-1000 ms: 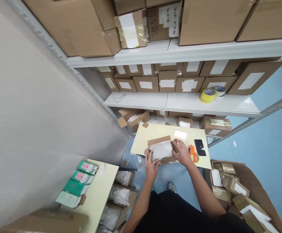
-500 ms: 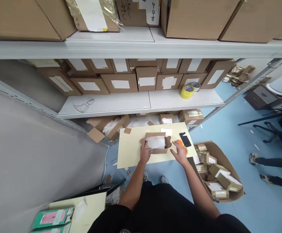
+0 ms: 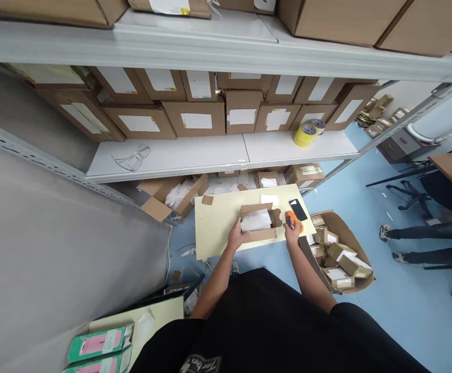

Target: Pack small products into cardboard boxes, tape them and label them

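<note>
Open carton (image 3: 260,235) on the table (image 3: 216,228) is held at its left end by the left hand (image 3: 236,236), orange tape dispenser (image 3: 292,218) is gripped by the right hand (image 3: 292,234), and the phone (image 3: 298,209) just beside it could be knocked if the dispenser is swung wide.

We see a brown cardboard box (image 3: 260,234) open on the pale yellow table (image 3: 215,230), near its front edge, flaps spread, a white packet (image 3: 256,220) lying inside. Right of the box, apart from it, we have an orange tape dispenser (image 3: 291,216).
</note>
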A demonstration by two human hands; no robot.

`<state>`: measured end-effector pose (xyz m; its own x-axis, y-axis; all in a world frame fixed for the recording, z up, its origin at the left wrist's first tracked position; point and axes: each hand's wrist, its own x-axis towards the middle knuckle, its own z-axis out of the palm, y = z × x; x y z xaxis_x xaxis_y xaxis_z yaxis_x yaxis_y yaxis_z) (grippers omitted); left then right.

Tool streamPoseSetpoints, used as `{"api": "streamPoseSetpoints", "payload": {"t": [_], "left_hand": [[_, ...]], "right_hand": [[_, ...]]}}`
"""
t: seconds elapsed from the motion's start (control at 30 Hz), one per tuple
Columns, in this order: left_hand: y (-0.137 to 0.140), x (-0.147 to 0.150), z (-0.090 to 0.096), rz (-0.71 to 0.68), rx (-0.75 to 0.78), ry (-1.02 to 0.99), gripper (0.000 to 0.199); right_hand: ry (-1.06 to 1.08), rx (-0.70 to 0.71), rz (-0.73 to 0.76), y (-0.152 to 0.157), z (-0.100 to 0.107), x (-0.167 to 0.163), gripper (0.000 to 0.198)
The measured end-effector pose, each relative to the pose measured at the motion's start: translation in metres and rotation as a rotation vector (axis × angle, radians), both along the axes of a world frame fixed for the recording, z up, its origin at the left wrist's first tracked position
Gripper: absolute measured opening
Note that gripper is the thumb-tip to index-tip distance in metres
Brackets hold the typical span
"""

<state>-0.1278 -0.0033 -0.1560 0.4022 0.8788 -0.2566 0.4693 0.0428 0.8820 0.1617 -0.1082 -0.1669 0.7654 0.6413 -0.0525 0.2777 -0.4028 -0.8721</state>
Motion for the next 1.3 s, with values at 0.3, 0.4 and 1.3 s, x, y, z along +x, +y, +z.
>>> {"api": "streamPoseSetpoints", "payload": {"t": [0.3, 0.4, 1.3], "left_hand": [[-0.008, 0.005, -0.017, -0.353, 0.119, 0.083, 0.135], [-0.005, 0.0, -0.024, -0.465, 0.201, 0.208, 0.124], [0.007, 0.009, -0.009, -0.033, 0.262, 0.163, 0.065]], "right_hand": [[0.012, -0.175, 0.381, 0.004, -0.001, -0.035, 0.084], [-0.118, -0.27, 0.556, -0.003, 0.0, -0.039, 0.093], [0.165, -0.079, 0.278, 0.023, 0.012, -0.014, 0.08]]}}
